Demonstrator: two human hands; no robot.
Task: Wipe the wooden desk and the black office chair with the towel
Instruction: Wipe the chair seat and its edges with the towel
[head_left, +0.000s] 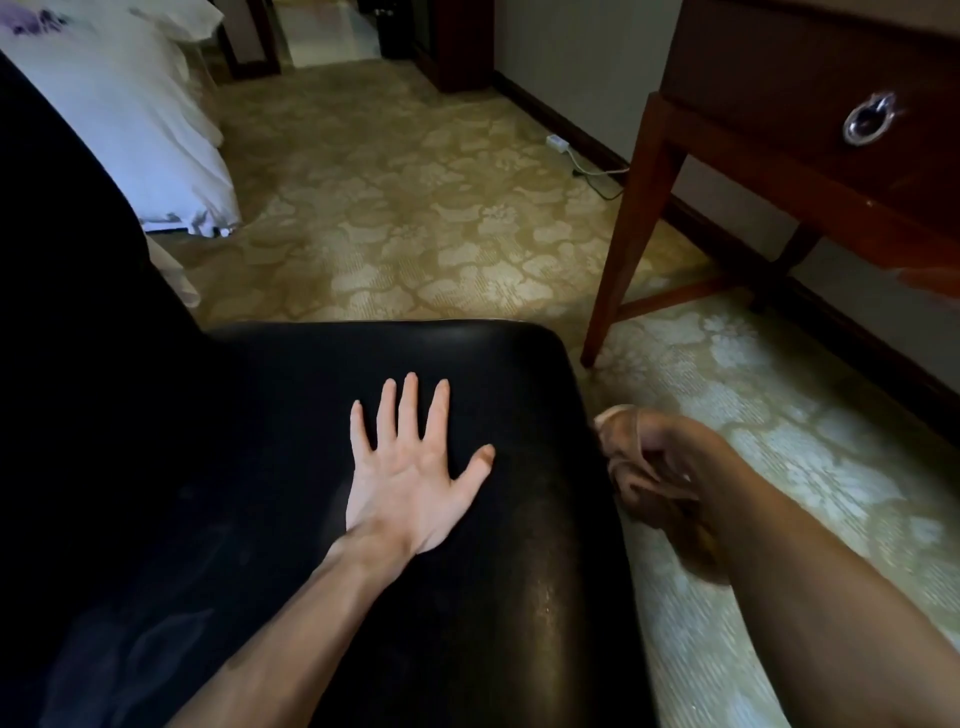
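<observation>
Left hand (410, 478): fingers (410, 405) straight and spread, released, palm flat on the black chair seat (311, 374). Right hand (660, 467): located past the left thumb, at the seat's right edge. Its fingers are curled but blurred and in shadow, so whether they grasp anything cannot be determined. Beyond the right fingers, the wooden desk (779, 67) stands on patterned carpet (415, 208). Far ahead of the left fingertips lies white bedding (145, 119).

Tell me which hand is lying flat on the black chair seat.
The left hand: its fingers are spread flat on the seat. The right hand is curled at the seat's right edge.
</observation>
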